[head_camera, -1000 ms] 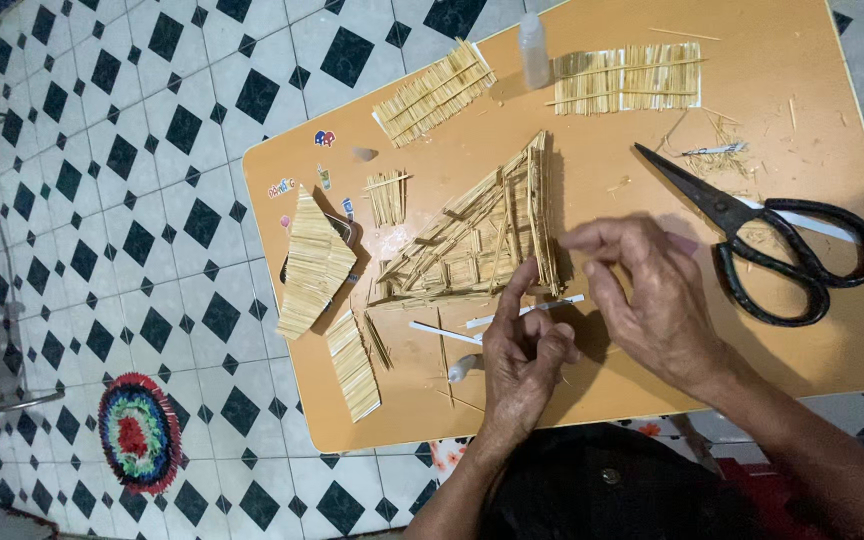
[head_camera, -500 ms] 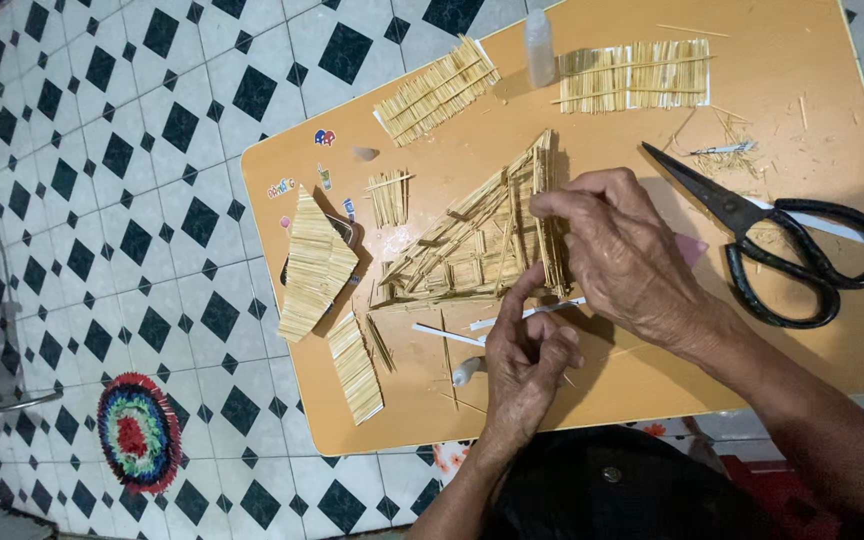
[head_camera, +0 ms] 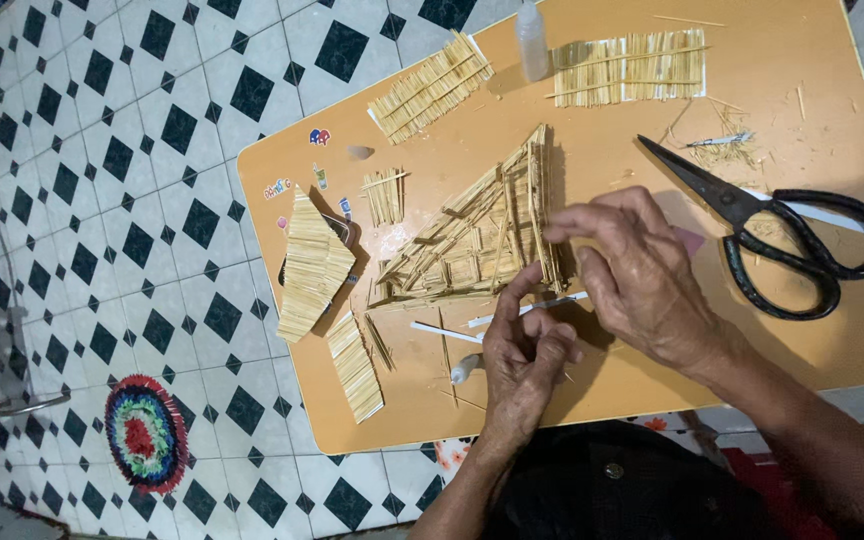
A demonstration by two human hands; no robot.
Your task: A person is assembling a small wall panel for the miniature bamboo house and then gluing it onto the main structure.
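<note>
1. Right hand (head_camera: 642, 275) sits at 3 o'clock of the stick frame (head_camera: 477, 240), palm down. Fingers are curled, and the thumb and forefinger tips pinch the frame's upright right edge.
2. Left hand (head_camera: 524, 360) is at 6 o'clock of the frame. Fingers are loosely bunched, with the forefinger stretched up to touch the frame's lower right corner. Cannot tell if it grips any stick.
3. The stick frame is a triangular lattice of thin pale sticks, lying flat near the middle of the orange board (head_camera: 602, 150).
4. A thin white strip (head_camera: 527, 308) lies just under the frame, between the two hands.
5. Black scissors (head_camera: 772, 235) at 3 o'clock of the right hand, blades apart, lying on the board.
6. Flat stick panel (head_camera: 630, 68) at 12 o'clock on the board; small clear bottle (head_camera: 531, 40) just beside it on the left.
7. Another stick panel (head_camera: 430, 88) at 11 o'clock of the frame, tilted.
8. Fan-shaped stick panel (head_camera: 310, 265) at 9 o'clock, overhanging the board's left edge.
9. Narrow stick panel (head_camera: 354, 365) at 7 o'clock.
10. Round multicoloured mat (head_camera: 145, 432) on the tiled floor (head_camera: 102, 150), well apart from the board.
</note>
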